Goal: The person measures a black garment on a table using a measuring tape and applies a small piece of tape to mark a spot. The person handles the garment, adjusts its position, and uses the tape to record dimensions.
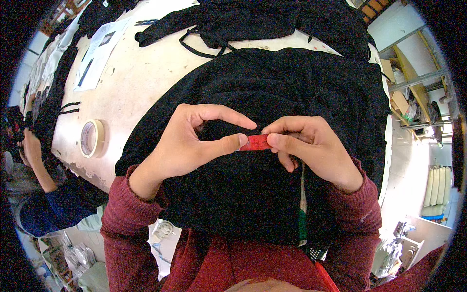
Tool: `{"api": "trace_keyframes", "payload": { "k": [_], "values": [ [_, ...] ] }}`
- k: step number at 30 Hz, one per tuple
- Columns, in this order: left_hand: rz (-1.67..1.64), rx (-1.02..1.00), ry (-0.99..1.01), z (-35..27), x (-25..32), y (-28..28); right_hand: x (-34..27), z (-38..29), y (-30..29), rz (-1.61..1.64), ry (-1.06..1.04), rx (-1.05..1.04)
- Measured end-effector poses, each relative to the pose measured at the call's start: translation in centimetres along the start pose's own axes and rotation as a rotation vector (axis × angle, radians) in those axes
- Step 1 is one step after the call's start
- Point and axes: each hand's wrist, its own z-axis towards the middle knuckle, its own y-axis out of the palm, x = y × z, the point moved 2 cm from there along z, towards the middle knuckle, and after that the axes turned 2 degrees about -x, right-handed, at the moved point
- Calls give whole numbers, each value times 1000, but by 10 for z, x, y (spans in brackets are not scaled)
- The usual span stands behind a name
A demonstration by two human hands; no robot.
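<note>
A short stretch of red measuring tape point(256, 142) is held level between my two hands, above a black knit garment point(233, 84) spread over the table. My left hand point(204, 142) has its thumb at the tape's left end, with the index finger arched above and apart from it. At the other end my right hand point(304, 142) pinches the tape between thumb and fingers. A further length of tape, pale and then green point(303, 222), hangs below my right hand towards my lap.
On the table point(127, 91) lie a roll of masking tape point(92, 138), a printed sheet point(102, 51), thread snips point(146, 22) and another black garment with a drawcord point(248, 22). A co-worker's arm point(40, 160) is at the far left. Shelving point(419, 80) stands at right.
</note>
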Motion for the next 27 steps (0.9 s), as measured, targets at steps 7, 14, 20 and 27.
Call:
{"api": "trace_keyframes", "payload": {
  "k": [7, 14, 20, 27],
  "values": [
    [69, 60, 61, 0, -1, 1, 5, 4, 5, -31, -73, 113],
    [172, 52, 142, 3, -2, -2, 5, 2, 7, -229, -175, 203],
    [131, -5, 132, 9, -8, -7, 14, 6, 4, -305, -195, 246],
    [171, -11, 162, 8, -10, -6, 20, 8, 1, -354, -381, 280]
  ]
}}
